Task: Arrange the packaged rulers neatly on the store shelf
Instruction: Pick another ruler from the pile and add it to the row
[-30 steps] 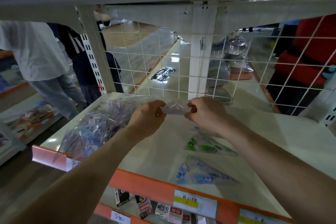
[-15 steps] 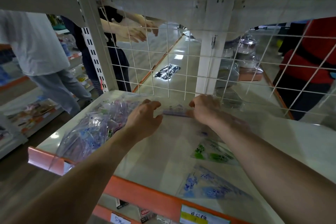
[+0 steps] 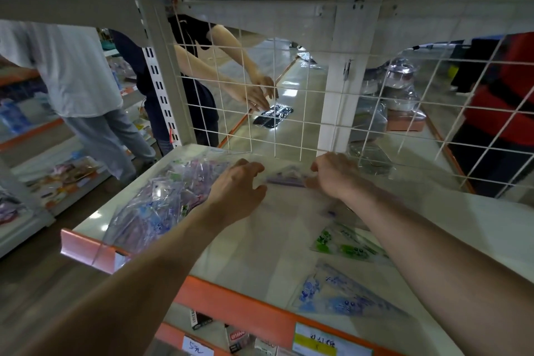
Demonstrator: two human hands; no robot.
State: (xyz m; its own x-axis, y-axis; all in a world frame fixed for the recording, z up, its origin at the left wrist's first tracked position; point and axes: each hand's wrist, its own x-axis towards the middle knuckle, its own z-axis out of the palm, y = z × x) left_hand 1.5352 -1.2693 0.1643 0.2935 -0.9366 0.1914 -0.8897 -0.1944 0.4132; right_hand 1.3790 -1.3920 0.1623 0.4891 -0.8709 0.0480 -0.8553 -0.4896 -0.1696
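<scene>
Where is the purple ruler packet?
In the head view the purple ruler packet lies at the back of the shelf, before the wire grid, between the left hand and the right hand, which holds its end.

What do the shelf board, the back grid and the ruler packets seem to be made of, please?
Shelf board: probably painted metal or laminate, glossy white; it reflects the lamps. Back grid: thin white-coated wire, in squares. Ruler packets: clear plastic film, shiny and wrinkled; the printed rulers inside look like transparent plastic.

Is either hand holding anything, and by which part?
The right hand pinches the purple ruler packet by its right end; the left hand holds nothing.
</scene>
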